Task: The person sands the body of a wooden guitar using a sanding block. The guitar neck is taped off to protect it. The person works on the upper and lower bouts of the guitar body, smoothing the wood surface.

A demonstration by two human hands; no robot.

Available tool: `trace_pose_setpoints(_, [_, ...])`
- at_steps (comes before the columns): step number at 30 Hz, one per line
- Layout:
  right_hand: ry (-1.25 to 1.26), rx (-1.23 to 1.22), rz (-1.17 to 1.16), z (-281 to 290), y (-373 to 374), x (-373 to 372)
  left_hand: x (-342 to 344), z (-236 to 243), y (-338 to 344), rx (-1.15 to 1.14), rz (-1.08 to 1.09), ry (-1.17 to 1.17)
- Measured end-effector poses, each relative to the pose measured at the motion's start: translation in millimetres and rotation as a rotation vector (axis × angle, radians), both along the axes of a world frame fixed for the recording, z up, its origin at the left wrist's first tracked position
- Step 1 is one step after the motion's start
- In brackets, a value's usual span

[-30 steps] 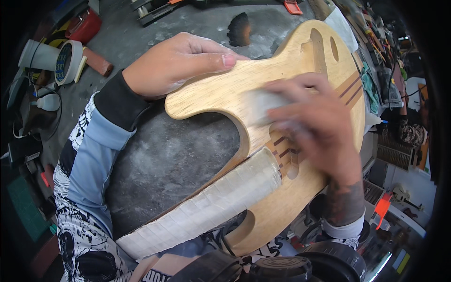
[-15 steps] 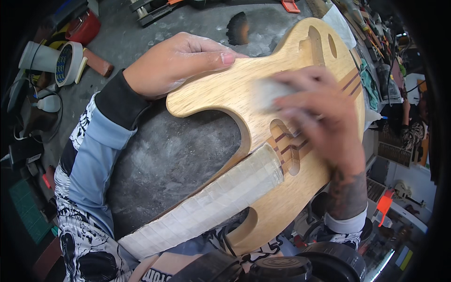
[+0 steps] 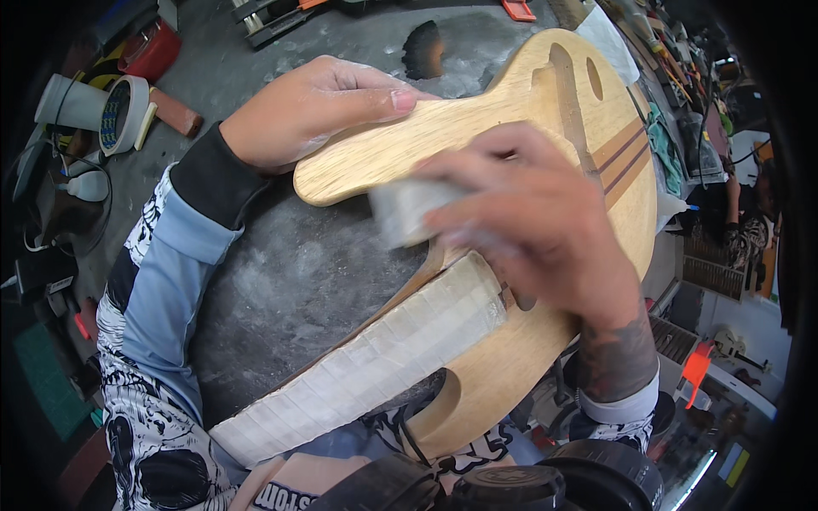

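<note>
R hand (image 3: 532, 217) pinches blurry pale block (image 3: 399, 215), now slid left from mid-face of guitar body (image 3: 520, 353) to its edge, so stroke reaches the rim, w/ L hand (image 3: 315, 111) clamping one horn (image 3: 341, 175) over grey bench (image 3: 281, 264).

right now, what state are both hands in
Left hand: closed, holding the guitar body.
Right hand: closed on a whitish block, blurred.

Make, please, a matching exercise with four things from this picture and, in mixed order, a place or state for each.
1. Left hand
2. Right hand
3. Guitar neck
4. Red container

A. Covered in whitish wrapping
B. Near the picture's upper left corner
C. Gripping a pale block, blurred
D. Holding the wooden guitar body by its horn

Pairs: 1-D, 2-C, 3-A, 4-B
</note>
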State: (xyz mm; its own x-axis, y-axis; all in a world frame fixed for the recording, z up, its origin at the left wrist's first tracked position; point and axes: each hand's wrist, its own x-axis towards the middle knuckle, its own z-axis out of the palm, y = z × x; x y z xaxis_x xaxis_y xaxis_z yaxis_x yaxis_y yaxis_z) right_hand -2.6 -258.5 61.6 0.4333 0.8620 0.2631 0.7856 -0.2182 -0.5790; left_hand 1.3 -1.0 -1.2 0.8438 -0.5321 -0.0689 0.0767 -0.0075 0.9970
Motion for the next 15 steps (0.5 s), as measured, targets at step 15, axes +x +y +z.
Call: trace_pose_setpoints(15, [-0.031,-0.06,-0.192,-2,-33,22,3,-8,1,0.037,0.014,-0.085])
